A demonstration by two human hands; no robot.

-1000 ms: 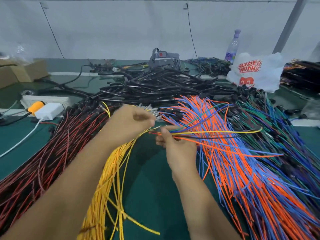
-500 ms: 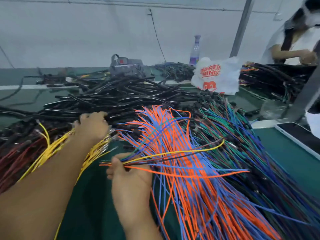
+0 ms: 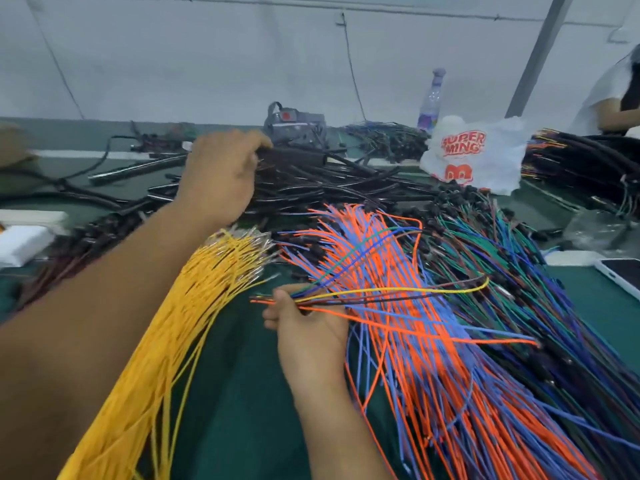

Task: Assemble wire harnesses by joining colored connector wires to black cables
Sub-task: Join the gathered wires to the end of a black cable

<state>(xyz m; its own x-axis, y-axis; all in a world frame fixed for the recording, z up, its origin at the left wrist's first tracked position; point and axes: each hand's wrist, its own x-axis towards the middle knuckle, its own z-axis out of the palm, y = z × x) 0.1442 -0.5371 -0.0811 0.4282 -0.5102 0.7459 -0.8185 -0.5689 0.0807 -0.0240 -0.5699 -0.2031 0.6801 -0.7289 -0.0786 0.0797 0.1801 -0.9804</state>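
The right hand (image 3: 308, 327) is pinching a small bunch of colored wires (image 3: 388, 294) at six o'clock, while the left hand (image 3: 221, 174) is curling its fingers on the black cables (image 3: 311, 181) at eleven o'clock, and it should be pulling out just one, slowly.

A small bunch of colored connector wires (image 3: 381, 296), one each of yellow, orange, blue, green and a dark strand, was pinched in the right hand's fingers (image 3: 277, 311) and fanned out rightward, roughly level. Under and beyond those fingers lay the orange and blue wire pile (image 3: 433, 358). The yellow wire bundle (image 3: 180, 334) lay just left of them. The black cables (image 3: 329, 181) were heaped at the left hand's fingers (image 3: 256, 142), which curled onto one cable end.
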